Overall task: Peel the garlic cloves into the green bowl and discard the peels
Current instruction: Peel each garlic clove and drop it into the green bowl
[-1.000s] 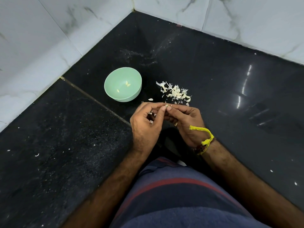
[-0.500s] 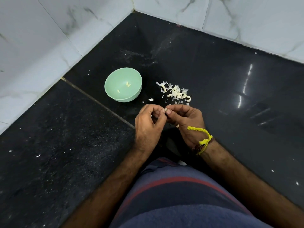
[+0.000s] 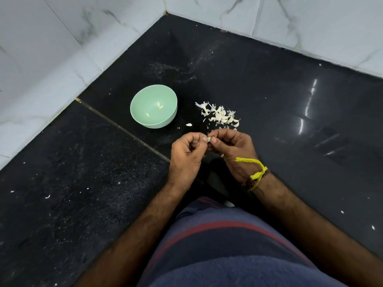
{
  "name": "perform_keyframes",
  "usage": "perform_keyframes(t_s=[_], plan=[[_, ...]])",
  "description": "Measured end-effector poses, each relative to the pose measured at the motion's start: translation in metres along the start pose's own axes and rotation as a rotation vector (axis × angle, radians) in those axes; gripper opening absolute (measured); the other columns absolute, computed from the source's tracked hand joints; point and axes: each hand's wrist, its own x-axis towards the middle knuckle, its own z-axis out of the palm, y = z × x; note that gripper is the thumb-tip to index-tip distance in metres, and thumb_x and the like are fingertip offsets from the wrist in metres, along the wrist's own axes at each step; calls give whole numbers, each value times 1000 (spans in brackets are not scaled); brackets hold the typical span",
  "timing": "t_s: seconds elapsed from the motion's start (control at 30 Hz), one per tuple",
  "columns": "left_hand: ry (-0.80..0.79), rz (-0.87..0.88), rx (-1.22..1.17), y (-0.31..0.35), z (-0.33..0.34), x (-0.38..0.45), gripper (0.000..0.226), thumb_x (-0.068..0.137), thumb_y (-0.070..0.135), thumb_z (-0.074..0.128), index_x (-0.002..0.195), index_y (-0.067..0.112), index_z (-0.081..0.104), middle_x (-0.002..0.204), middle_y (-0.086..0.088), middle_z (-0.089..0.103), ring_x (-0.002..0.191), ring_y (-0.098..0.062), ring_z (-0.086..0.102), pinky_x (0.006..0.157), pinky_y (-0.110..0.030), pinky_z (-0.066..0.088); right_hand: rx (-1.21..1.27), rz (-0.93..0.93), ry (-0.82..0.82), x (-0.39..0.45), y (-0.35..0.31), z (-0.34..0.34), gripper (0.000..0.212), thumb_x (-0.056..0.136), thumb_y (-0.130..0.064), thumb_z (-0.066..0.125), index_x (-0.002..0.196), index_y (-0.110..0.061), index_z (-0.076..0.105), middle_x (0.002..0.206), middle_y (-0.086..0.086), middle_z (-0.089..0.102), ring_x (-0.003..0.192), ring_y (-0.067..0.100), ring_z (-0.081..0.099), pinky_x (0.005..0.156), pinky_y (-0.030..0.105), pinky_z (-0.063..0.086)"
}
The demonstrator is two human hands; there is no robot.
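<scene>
Black polished stone [image 3: 269,83] meets white marble wall tiles [image 3: 51,48] at a corner, and the person sits at it with both hands raised just above the lap.

A second ago the two hands were pressed close, fingers overlapping, with the clove hidden between them. Now they have drawn slightly apart and lifted a little, and a small pale garlic clove [image 3: 209,139] shows in the gap. The left hand [image 3: 187,156] has its fingers curled in, thumb and forefinger pinching the clove's near end. The right hand [image 3: 232,150], with a yellow thread [image 3: 256,170] tied at the wrist, is likewise curled, its fingertips nipping the other end. Whether skin has come loose yet is too small to tell, but the parting of the hands reads as a peeling pull under way rather than a finished one.

Beyond the left hand and a little to its outer side stands the green bowl [image 3: 143,119], with about three peeled cloves [image 3: 159,105] lying in its bottom. Just beyond the right hand lies a heap of white peels [image 3: 219,114], mixed perhaps with unpeeled cloves, and one stray flake [image 3: 188,124] rests between heap and bowl.

So the task looks to be in its early-to-middle stretch: the bowl, heap and flake have not moved, nothing new has dropped in, and the peels are not yet cleared.
</scene>
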Motion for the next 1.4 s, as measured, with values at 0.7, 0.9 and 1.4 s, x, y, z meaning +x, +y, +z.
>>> perform_keyframes(t_s=[0.7, 0.9, 1.4], plan=[[55, -142, -14, -13, 6, 2, 17, 99, 21, 58, 89, 13, 68, 72, 4, 71, 66, -4, 65, 62, -23, 51, -295, -14, 81, -1, 3, 7, 6, 88, -4, 70, 91, 0, 72, 83, 17, 74, 76, 27, 71, 75, 40, 61], [50, -160, -47, -15, 7, 3, 24, 91, 30, 60, 94, 10, 71, 84, -7, 76, 76, -13, 70, 66, -28, 54, -273, -11, 74, -3, 2, 7, 9, 90, -2, 66, 97, -1, 72, 83, 11, 75, 73, 19, 71, 68, 30, 59], [101, -123, -42, -21, 7, 9, 15, 99, 14, 59, 85, 14, 67, 69, 7, 68, 61, 0, 62, 56, -16, 47, -216, 71, 69, 11, 5, 1, 16, 86, 4, 67, 101, 1, 70, 82, 20, 72, 72, 26, 68, 75, 41, 60]])
